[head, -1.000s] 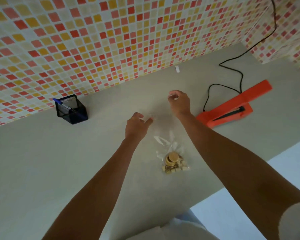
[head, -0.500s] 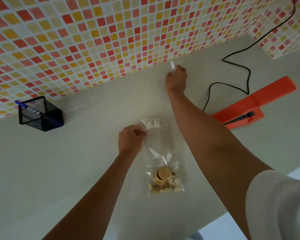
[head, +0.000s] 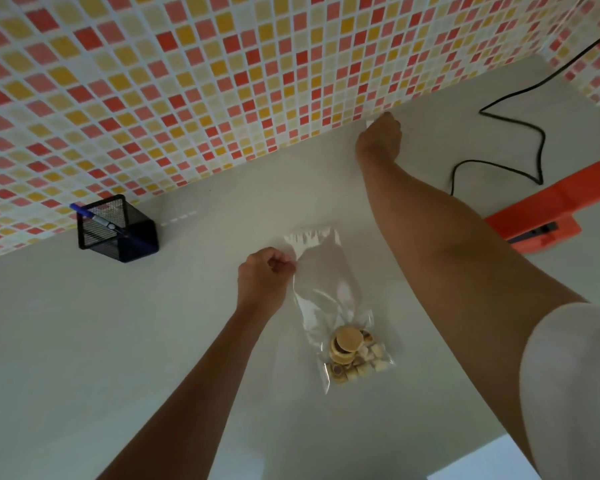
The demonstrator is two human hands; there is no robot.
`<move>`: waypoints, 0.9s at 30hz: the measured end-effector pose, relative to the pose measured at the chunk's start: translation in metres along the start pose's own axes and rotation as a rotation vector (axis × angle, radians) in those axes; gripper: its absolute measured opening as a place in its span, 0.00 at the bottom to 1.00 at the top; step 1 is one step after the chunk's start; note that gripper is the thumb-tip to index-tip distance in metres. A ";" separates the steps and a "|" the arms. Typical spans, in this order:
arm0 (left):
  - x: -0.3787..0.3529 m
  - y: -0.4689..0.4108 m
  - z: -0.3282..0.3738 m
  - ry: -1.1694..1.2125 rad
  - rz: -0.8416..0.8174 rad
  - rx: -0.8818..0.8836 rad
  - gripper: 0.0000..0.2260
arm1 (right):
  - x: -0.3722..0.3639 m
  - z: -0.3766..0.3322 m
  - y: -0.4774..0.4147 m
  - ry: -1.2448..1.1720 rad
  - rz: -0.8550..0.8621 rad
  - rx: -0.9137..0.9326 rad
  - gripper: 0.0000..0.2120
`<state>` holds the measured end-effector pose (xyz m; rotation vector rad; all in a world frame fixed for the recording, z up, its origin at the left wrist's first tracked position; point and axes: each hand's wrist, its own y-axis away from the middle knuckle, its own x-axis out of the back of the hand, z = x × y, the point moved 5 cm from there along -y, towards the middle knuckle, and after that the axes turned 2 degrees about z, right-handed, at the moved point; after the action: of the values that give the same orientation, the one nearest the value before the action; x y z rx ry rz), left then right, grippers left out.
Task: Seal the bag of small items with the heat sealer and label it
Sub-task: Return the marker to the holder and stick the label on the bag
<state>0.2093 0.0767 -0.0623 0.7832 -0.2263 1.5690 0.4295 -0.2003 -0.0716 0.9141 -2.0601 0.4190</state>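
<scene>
One second on, our left hand is still pinching the left edge of the clear bag, which is lying on the surface with the small items at its near end. Our right hand is now reaching the white label by the tiled wall; we cannot tell whether it is pinching it.

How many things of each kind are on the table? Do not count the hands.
Clear plastic bag of small beige items: 1
Orange heat sealer: 1
Black mesh pen holder: 1
Blue pen: 1
Small white label: 1
Black cable: 1
Total: 6
</scene>
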 end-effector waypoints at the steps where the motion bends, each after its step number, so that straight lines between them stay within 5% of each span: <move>1: 0.000 0.000 0.000 0.010 -0.001 -0.001 0.04 | 0.000 0.001 0.001 -0.007 -0.006 -0.010 0.18; 11: 0.021 0.021 -0.015 0.341 -0.095 0.130 0.05 | 0.030 -0.010 0.078 -0.105 -0.107 0.186 0.11; 19: 0.064 0.048 -0.042 0.085 0.005 0.141 0.11 | 0.122 0.009 0.249 -0.505 -0.409 0.321 0.01; 23: 0.086 0.068 -0.012 0.047 -0.037 0.064 0.14 | 0.168 0.013 0.303 -0.570 -0.564 0.322 0.07; 27: 0.099 0.105 0.032 0.351 -0.302 0.028 0.07 | 0.198 0.015 0.329 -0.659 -0.714 0.288 0.17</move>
<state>0.1254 0.1193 0.0522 0.5230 0.1638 1.3949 0.1020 -0.0754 0.0853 2.0793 -2.0557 0.0090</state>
